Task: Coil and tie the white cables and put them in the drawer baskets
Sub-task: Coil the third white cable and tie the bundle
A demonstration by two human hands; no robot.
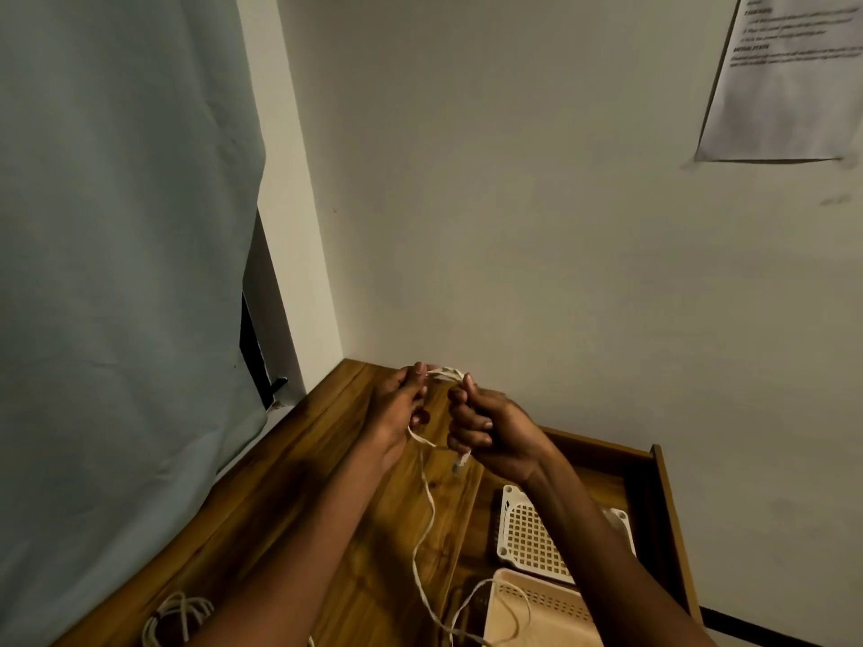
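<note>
Both hands are raised over the far corner of the wooden table. My left hand [400, 403] pinches one end of a short bundle of white cable [443, 373]; my right hand [485, 429] grips the other end in a curled fist. A plug end [460, 461] hangs below the right fist. The cable's loose length [426, 530] drops down the table and loops over the beige basket [541, 609]. A white perforated basket [527, 534] lies behind it in the open drawer [663, 516].
Another coiled white cable [175, 618] lies on the table [327, 459] at the lower left. A grey curtain [116, 273] hangs along the left side. A printed sheet [789, 77] is taped to the wall [537, 226] at the upper right.
</note>
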